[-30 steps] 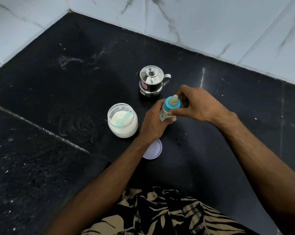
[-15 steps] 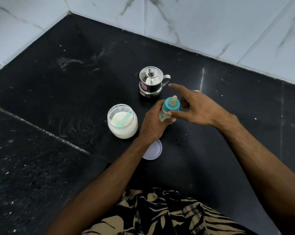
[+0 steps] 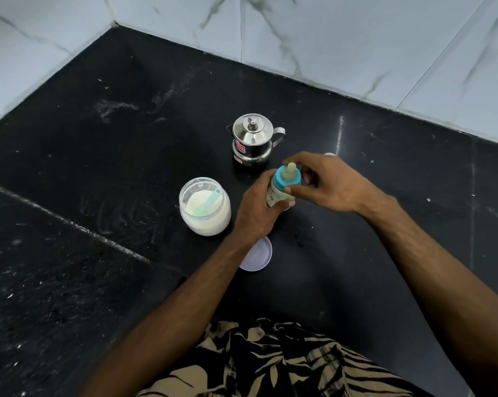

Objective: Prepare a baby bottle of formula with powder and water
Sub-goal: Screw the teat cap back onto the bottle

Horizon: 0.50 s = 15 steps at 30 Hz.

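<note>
Right hand (image 3: 330, 184) has closed again on collar (image 3: 287, 180); left hand (image 3: 256, 209) grips bottle (image 3: 276, 196).

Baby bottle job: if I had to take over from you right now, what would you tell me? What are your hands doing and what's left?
Left hand grips the baby bottle round its body, upright on the black counter.
Right hand pinches the blue teat ring at the bottle top.
Powder jar stands open to the left, its green scoop lying in the powder. Its white lid lies on the counter near the left wrist. Steel kettle stands behind the bottle, lid on.
Done: ring and teat sit on the bottle; I cannot see whether it is filled.
Left: check the ring is tight, shake, close the jar.
</note>
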Each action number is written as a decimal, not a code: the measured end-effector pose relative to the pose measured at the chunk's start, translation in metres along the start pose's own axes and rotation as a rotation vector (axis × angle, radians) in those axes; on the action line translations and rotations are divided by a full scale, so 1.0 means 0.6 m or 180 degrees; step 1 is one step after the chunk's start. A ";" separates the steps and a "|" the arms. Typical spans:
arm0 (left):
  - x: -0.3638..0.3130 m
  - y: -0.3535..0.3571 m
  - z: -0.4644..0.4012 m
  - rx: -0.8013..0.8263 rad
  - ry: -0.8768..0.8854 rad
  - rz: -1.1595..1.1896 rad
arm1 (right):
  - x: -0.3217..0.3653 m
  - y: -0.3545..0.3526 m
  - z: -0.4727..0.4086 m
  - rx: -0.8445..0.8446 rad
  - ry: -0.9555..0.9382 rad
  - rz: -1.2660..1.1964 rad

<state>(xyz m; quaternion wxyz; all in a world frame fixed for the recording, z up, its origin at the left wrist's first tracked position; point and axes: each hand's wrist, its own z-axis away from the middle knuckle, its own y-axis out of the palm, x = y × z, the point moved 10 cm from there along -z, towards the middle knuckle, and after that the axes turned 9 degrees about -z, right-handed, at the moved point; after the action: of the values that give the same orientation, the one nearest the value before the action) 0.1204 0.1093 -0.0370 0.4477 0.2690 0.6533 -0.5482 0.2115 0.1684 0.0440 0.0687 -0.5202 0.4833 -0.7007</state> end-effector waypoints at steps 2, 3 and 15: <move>-0.002 0.001 0.001 0.0006 0.0014 0.0010 | -0.010 -0.002 -0.001 -0.0234 0.0198 0.0081; -0.003 0.001 0.001 0.0004 0.0015 0.0009 | -0.015 -0.002 0.000 -0.0336 0.0300 0.0185; -0.004 0.002 0.000 0.0016 0.0007 -0.0018 | -0.019 0.003 0.002 -0.0383 0.0337 0.0033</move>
<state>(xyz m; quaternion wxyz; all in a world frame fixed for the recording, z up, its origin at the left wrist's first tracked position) 0.1225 0.1098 -0.0353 0.4448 0.2688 0.6532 -0.5507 0.2167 0.1737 0.0349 0.0153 -0.4831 0.5302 -0.6966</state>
